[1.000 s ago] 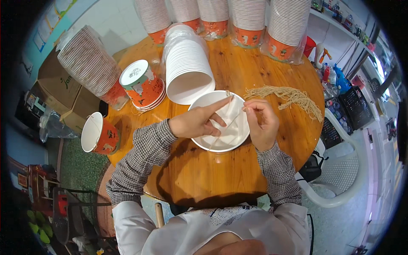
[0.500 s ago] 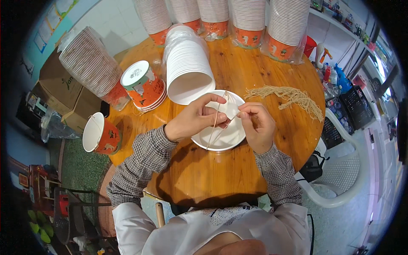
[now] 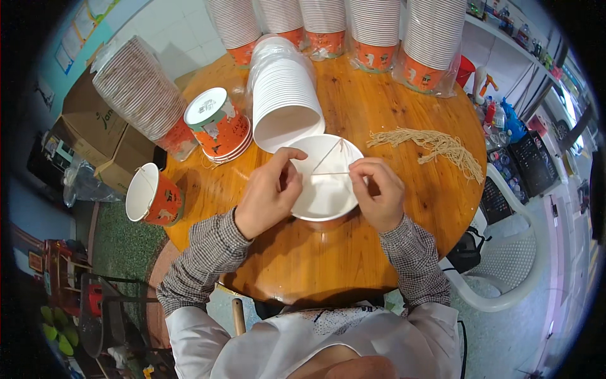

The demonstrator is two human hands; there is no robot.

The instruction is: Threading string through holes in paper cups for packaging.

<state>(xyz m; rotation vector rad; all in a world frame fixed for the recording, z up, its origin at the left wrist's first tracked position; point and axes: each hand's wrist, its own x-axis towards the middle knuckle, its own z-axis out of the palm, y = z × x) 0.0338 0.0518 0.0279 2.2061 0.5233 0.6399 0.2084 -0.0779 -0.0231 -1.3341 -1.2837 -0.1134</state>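
A white-lined paper bucket (image 3: 325, 201) stands on the table in front of me, its mouth facing up. A thin tan string (image 3: 328, 173) runs from the bucket's far rim, bends sharply near my left hand, then stretches across the mouth to my right hand. My right hand (image 3: 380, 194) is closed at the bucket's right rim, pinching the string between thumb and forefinger. Over the left rim is my left hand (image 3: 268, 192), its forefinger and thumb curved and apart with nothing visible between them. Its other fingers are mostly hidden.
Nested white buckets (image 3: 287, 104) lie on their side just beyond. Orange buckets (image 3: 218, 126) stand upside down at left, near one strung bucket (image 3: 154, 194). A bundle of strings (image 3: 432, 146) lies at right. Tall wrapped stacks (image 3: 374, 35) line the far edge; a white chair (image 3: 511, 246) stands right.
My left hand has drawn back left from the bucket's middle, and its fingers have parted. The string, earlier looped around the left fingers, now spans the mouth. My right hand keeps its pinch.
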